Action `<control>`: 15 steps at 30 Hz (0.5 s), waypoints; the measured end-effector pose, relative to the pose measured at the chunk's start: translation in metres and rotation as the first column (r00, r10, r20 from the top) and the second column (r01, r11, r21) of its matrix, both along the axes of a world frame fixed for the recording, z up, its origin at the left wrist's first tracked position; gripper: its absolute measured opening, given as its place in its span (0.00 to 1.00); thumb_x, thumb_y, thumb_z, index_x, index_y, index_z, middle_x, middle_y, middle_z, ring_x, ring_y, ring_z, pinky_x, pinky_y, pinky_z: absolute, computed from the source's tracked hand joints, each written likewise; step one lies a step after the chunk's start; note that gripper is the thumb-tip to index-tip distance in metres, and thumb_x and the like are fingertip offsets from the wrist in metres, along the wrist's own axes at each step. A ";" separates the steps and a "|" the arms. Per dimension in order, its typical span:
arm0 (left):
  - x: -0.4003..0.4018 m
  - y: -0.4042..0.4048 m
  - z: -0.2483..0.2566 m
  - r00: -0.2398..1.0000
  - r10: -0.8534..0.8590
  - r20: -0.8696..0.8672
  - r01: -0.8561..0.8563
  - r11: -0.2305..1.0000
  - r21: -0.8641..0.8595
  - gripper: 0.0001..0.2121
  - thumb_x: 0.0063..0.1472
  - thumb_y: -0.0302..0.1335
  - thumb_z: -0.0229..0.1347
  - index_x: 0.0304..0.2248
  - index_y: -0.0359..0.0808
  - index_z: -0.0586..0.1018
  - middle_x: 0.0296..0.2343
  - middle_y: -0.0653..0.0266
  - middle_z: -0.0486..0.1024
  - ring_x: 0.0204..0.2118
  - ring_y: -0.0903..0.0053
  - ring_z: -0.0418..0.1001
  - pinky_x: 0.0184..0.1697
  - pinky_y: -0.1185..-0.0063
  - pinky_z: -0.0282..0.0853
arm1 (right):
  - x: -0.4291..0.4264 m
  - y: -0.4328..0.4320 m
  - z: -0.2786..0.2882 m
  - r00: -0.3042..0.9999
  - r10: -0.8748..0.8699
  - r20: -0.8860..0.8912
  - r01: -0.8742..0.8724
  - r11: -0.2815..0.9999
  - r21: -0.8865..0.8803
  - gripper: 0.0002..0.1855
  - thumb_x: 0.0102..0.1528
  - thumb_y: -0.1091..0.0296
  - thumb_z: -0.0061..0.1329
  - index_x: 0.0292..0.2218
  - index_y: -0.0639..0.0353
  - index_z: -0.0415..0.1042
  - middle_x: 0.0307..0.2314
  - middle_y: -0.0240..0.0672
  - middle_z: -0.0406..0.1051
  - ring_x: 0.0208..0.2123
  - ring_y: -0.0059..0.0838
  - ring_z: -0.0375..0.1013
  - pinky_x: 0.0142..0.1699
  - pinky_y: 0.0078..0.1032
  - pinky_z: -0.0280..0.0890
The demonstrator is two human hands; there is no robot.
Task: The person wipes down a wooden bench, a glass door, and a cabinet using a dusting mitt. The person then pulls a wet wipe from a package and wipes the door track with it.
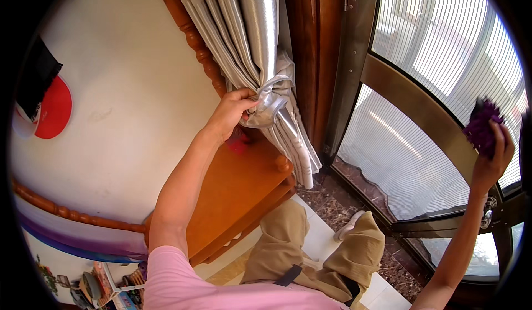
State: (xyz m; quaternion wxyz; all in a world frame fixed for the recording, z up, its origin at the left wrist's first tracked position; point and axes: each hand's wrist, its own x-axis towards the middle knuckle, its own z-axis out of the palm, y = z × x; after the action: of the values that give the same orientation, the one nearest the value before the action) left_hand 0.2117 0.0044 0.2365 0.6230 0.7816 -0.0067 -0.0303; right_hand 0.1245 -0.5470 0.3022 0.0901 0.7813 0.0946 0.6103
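Note:
My left hand (229, 112) pinches the gathered knot of a silvery grey curtain (259, 23), where the fabric is bunched and tied. Far to the right, my right hand (494, 160) grips a purple shaggy chenille cleaning cloth (484, 127). That cloth is up against or just in front of the ribbed glass pane (436, 40) of a metal-framed door (409, 89); whether it touches cannot be told. Below my right hand, a metal door handle (489, 212) shows partly behind my forearm.
An orange-brown wooden cabinet (232, 185) with a knobbed corner stands below the curtain. A dark wood door frame (318, 60) rises beside it. Red and black items (56, 106) hang on the left wall. Cluttered shelves (112, 285) are at lower left, with dark marble flooring (332, 193) by the door.

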 end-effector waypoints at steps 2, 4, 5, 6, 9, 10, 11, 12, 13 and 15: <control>0.002 0.002 -0.002 1.000 -0.011 0.003 0.011 1.000 -0.007 0.07 0.62 0.27 0.52 0.35 0.33 0.78 0.27 0.71 0.72 0.29 0.85 0.66 0.32 0.84 0.61 | 0.016 -0.022 0.005 0.999 -0.048 -0.004 0.048 0.999 -0.014 0.24 0.47 0.85 0.52 0.45 0.52 0.75 0.44 0.34 0.70 0.47 0.36 0.70 0.51 0.29 0.67; 0.004 0.003 -0.002 1.000 -0.025 0.008 0.025 1.000 -0.014 0.07 0.63 0.27 0.51 0.35 0.32 0.78 0.28 0.70 0.73 0.29 0.85 0.66 0.32 0.84 0.61 | 0.031 -0.027 -0.004 0.982 -0.189 0.012 0.188 0.981 0.045 0.24 0.46 0.83 0.53 0.44 0.48 0.75 0.43 0.33 0.70 0.47 0.36 0.70 0.50 0.29 0.68; 0.004 0.003 -0.002 0.999 -0.033 0.006 0.033 0.999 -0.011 0.08 0.63 0.27 0.51 0.36 0.32 0.78 0.28 0.70 0.73 0.30 0.85 0.66 0.32 0.84 0.61 | 0.031 -0.019 -0.015 0.989 -0.143 -0.026 0.143 0.989 0.029 0.24 0.45 0.82 0.54 0.43 0.45 0.75 0.43 0.32 0.70 0.47 0.36 0.70 0.49 0.29 0.69; 0.004 0.004 -0.003 1.000 -0.029 0.002 0.029 1.000 -0.004 0.08 0.63 0.27 0.51 0.36 0.32 0.78 0.28 0.70 0.73 0.30 0.85 0.66 0.32 0.84 0.61 | 0.034 -0.011 -0.034 0.988 -0.140 -0.057 0.139 0.990 -0.025 0.23 0.44 0.80 0.56 0.42 0.46 0.75 0.42 0.31 0.70 0.45 0.36 0.70 0.48 0.30 0.69; 0.001 0.002 0.000 0.999 -0.036 -0.013 0.036 0.999 -0.017 0.08 0.62 0.26 0.53 0.37 0.31 0.78 0.29 0.69 0.74 0.29 0.85 0.67 0.32 0.84 0.61 | 0.028 0.009 -0.063 0.981 -0.162 -0.109 0.157 0.986 -0.055 0.20 0.43 0.77 0.56 0.40 0.49 0.75 0.40 0.30 0.68 0.41 0.35 0.70 0.47 0.31 0.69; 0.000 -0.001 0.002 0.999 -0.049 -0.016 0.049 0.999 -0.020 0.08 0.60 0.25 0.55 0.37 0.30 0.78 0.29 0.69 0.74 0.29 0.84 0.67 0.32 0.84 0.61 | 0.029 0.010 -0.060 0.981 -0.162 -0.110 0.157 0.986 -0.052 0.20 0.43 0.77 0.56 0.40 0.49 0.75 0.40 0.30 0.68 0.41 0.35 0.70 0.47 0.31 0.69; -0.001 -0.001 0.003 0.998 -0.065 -0.025 0.064 0.998 -0.020 0.08 0.58 0.25 0.57 0.37 0.30 0.77 0.29 0.69 0.75 0.28 0.84 0.68 0.32 0.84 0.62 | 0.030 0.012 -0.057 0.983 -0.153 -0.103 0.150 0.988 -0.038 0.20 0.43 0.78 0.56 0.40 0.49 0.75 0.40 0.30 0.68 0.42 0.35 0.70 0.46 0.31 0.69; -0.004 -0.001 0.003 0.997 -0.068 -0.030 0.068 0.998 -0.015 0.08 0.58 0.25 0.57 0.37 0.30 0.77 0.29 0.69 0.75 0.28 0.84 0.68 0.32 0.84 0.62 | 0.030 0.013 -0.057 0.985 -0.146 -0.095 0.144 0.989 -0.026 0.20 0.43 0.78 0.56 0.40 0.49 0.75 0.40 0.29 0.68 0.42 0.35 0.69 0.46 0.31 0.69; -0.007 0.000 0.002 0.999 -0.043 -0.011 0.043 0.999 0.031 0.08 0.57 0.24 0.58 0.36 0.31 0.77 0.29 0.69 0.75 0.28 0.84 0.68 0.32 0.83 0.63 | 0.030 0.013 -0.062 0.983 -0.145 -0.109 0.145 0.989 -0.012 0.21 0.43 0.79 0.55 0.40 0.48 0.75 0.40 0.29 0.68 0.42 0.35 0.69 0.46 0.31 0.69; -0.014 -0.004 -0.003 1.000 -0.012 0.025 0.011 0.998 0.061 0.08 0.55 0.24 0.59 0.35 0.31 0.78 0.29 0.69 0.75 0.28 0.84 0.69 0.32 0.82 0.64 | 0.031 0.011 -0.064 0.983 -0.148 -0.105 0.148 0.989 -0.017 0.21 0.43 0.79 0.55 0.40 0.48 0.75 0.40 0.29 0.68 0.42 0.35 0.69 0.46 0.31 0.69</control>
State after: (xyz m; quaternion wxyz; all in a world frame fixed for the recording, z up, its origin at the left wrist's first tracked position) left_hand 0.1977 0.0003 0.2331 0.5987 0.8004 -0.0183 -0.0240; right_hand 0.1559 -0.5360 0.2381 0.1335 0.8169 0.0436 0.5594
